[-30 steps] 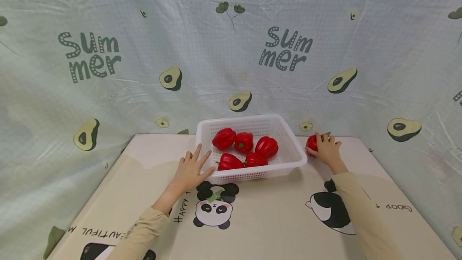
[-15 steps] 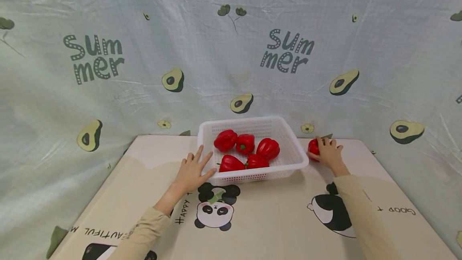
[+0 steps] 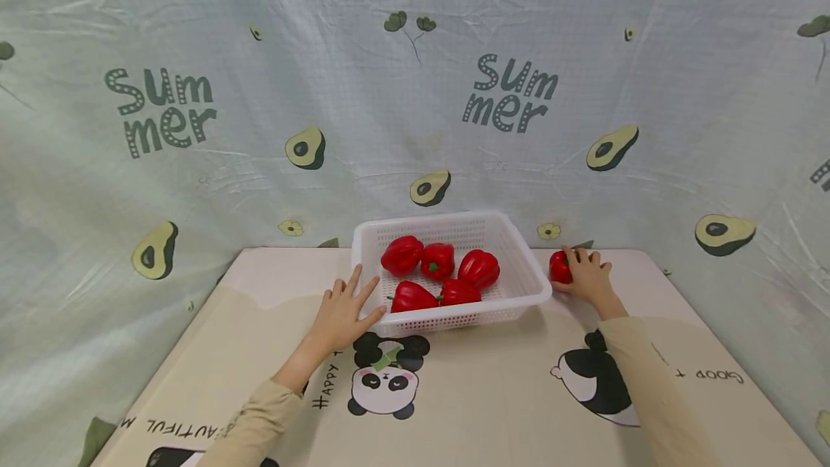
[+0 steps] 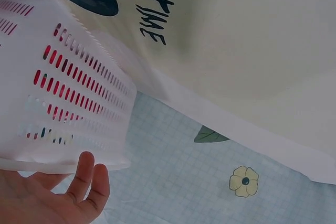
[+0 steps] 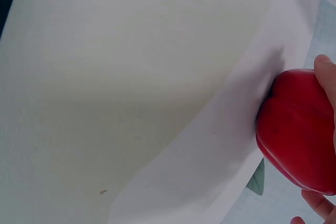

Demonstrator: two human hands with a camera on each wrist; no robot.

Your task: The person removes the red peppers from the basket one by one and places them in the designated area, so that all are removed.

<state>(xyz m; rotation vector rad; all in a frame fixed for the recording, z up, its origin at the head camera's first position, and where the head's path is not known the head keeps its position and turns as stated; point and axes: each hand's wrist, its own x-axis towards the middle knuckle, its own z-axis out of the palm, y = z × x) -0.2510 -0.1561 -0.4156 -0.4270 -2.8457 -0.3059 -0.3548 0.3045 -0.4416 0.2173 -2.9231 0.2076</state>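
Note:
A white plastic basket (image 3: 532,276) stands at the back of the table, holding several red bell peppers (image 3: 413,295). At its left side, my left hand (image 3: 340,312) has its fingers spread over the rim. The left wrist view shows the fingers (image 4: 84,174) by the basket's rim (image 4: 63,167). To the right of the basket, a single red bell pepper (image 3: 559,267) lies on the table, with my right hand (image 3: 588,278) over it. In the right wrist view, fingers lie on opposite sides of that bell pepper (image 5: 296,129); part of the hand is out of frame.
A printed cloth (image 3: 363,78) hangs behind the table's back edge. The tabletop (image 3: 493,395) bears panda drawings and lettering. The basket's right rim is close to the lone pepper.
My right thumb has slid down toward the near, lower side of the lone pepper, leaving more of it showing. My left hand and the basket stay in place; the head view shifts slightly.

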